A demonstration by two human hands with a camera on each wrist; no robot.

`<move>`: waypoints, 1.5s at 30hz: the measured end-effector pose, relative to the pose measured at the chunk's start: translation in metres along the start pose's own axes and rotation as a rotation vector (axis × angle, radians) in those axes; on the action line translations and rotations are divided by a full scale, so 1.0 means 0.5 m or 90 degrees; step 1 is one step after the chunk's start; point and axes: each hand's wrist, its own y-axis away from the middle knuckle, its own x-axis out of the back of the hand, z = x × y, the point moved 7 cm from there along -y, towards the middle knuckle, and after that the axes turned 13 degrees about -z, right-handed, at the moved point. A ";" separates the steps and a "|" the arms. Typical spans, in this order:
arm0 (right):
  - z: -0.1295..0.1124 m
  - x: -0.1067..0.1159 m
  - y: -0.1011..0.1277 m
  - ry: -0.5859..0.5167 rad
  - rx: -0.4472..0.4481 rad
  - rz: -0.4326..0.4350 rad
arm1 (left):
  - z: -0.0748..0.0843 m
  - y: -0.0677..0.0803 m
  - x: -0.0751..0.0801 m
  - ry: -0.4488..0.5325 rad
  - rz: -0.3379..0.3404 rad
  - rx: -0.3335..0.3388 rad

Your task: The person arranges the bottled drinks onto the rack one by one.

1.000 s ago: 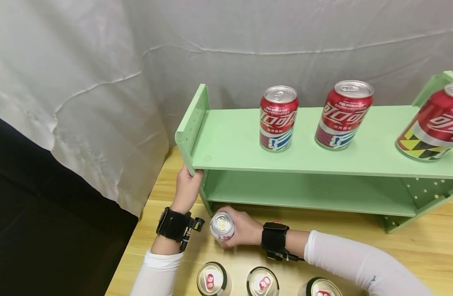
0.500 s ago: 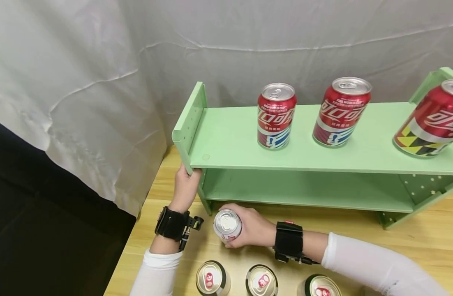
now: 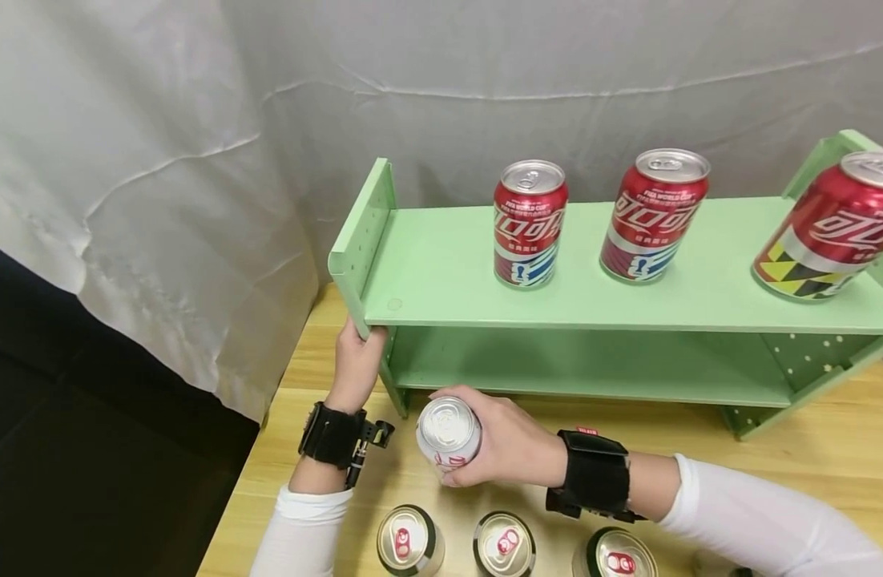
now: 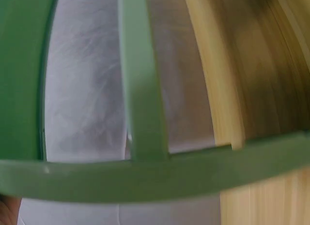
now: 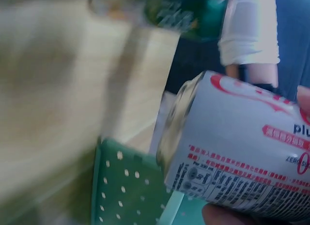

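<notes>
My right hand (image 3: 514, 441) grips a white soda can (image 3: 447, 425) with red print, its silver top facing up toward the head camera. In the right wrist view the white can (image 5: 237, 147) appears close, clear of the wooden table, with fingertips at the lower and right edges. My left hand (image 3: 358, 365) holds the left side panel (image 3: 362, 240) of a green two-tier shelf (image 3: 441, 256) just below the upper board; part of its fingers is hidden behind the panel. The left wrist view shows the green frame (image 4: 145, 179) near the camera.
Three red cola cans, the left one (image 3: 531, 224) included, stand on the upper board. Several gold-topped cans, one (image 3: 505, 545) among them, stand on the wooden table (image 3: 283, 457) near me. A grey cloth (image 3: 427, 72) hangs behind the shelf.
My right hand has lifted the white can, which looks larger now, and shifted slightly right. My left hand keeps its hold on the shelf panel. The head view has shifted a little.
</notes>
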 end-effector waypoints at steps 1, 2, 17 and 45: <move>-0.002 0.000 0.001 -0.012 -0.003 -0.002 | 0.000 0.001 0.001 0.005 0.004 -0.001; -0.004 0.001 0.002 -0.026 -0.006 -0.004 | -0.001 0.002 0.002 0.011 0.007 -0.003; -0.079 0.046 0.016 -0.041 0.045 0.016 | 0.010 -0.002 -0.004 -0.030 0.015 -0.031; -0.228 0.242 -0.043 0.005 0.059 0.129 | -0.002 -0.009 0.002 0.017 0.011 -0.004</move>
